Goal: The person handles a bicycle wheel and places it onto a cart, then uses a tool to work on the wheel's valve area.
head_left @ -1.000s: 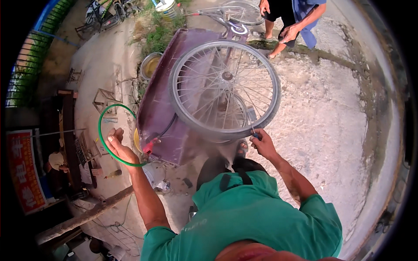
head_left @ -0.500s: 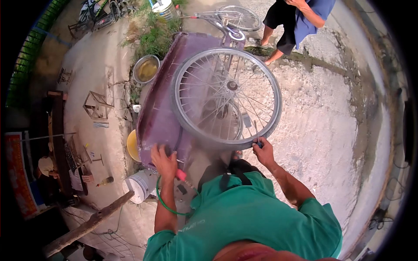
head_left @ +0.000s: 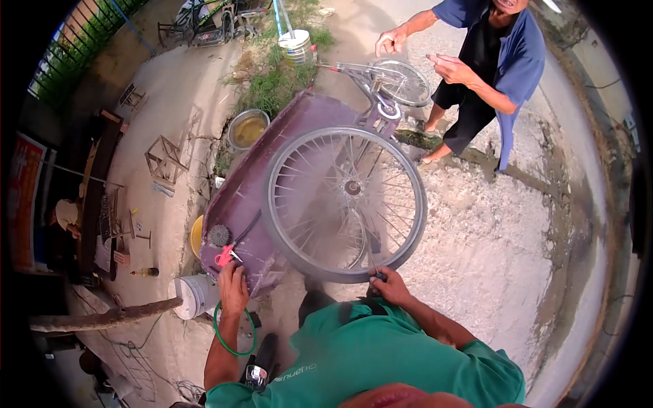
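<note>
A large spoked bicycle wheel (head_left: 415,224) with a grey tyre sits raised in front of me, over a purple metal body (head_left: 309,112). My right hand (head_left: 391,285) is closed at the near edge of the tyre, round a screwdriver (head_left: 373,264) whose thin shaft points up against the rim. To the left, my left hand (head_left: 233,289) has curled fingers at a red air blow gun (head_left: 225,256); its grip is partly hidden. A green hose (head_left: 235,352) loops beside my left forearm. Just past the gun lies a round dark bristly brush (head_left: 219,235).
Beyond the wheel, another person (head_left: 486,75) stands with both hands raised. A bicycle frame with a smaller wheel (head_left: 405,81) lies at the far end. A metal basin (head_left: 248,129), a yellow bucket (head_left: 196,236) and a white bucket (head_left: 196,296) line the left side, near a wooden pole (head_left: 109,319).
The view has shifted, showing more of the other person, who now holds one arm out. The red blow gun now shows beyond my left fingertips. My right hand stays at the tyre.
</note>
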A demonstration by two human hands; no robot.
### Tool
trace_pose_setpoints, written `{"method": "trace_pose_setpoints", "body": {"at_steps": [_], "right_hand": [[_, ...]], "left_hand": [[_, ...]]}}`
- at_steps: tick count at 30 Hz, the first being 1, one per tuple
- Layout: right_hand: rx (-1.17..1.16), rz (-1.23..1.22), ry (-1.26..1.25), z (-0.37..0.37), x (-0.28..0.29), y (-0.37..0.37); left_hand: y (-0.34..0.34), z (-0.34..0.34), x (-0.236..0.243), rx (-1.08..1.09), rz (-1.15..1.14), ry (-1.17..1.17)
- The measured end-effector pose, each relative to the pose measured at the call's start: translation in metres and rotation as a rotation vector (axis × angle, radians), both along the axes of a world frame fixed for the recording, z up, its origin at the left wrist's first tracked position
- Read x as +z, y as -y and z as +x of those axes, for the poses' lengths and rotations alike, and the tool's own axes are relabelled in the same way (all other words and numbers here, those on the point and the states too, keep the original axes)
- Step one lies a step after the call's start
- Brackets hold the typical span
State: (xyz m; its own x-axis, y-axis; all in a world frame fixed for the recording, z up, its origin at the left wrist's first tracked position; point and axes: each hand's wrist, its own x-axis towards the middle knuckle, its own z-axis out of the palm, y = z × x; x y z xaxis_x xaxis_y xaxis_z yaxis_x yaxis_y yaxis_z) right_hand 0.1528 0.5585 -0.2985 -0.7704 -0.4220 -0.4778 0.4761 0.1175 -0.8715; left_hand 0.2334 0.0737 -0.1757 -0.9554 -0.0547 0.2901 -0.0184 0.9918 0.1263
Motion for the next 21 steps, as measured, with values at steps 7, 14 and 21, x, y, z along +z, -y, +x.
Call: {"method": "trace_pose_setpoints", "body": {"at_steps": [7, 14, 21], "right_hand": [[0.203, 0.004, -0.084, -0.065, -0.013, -0.066], [0.197, -0.085, 0.008, -0.083, -0.023, -0.084], [-0.147, -0.133, 0.054, -0.099, -0.017, -0.100]], "left_hand": [[-0.060, 0.076, 0.021, 0.179, -0.078, 0.064], [0.010, 0.222, -0.047, 0.734, 0.656, 0.431], [0.033, 0.317, -0.063, 1.530, 1.156, 0.369]]}}
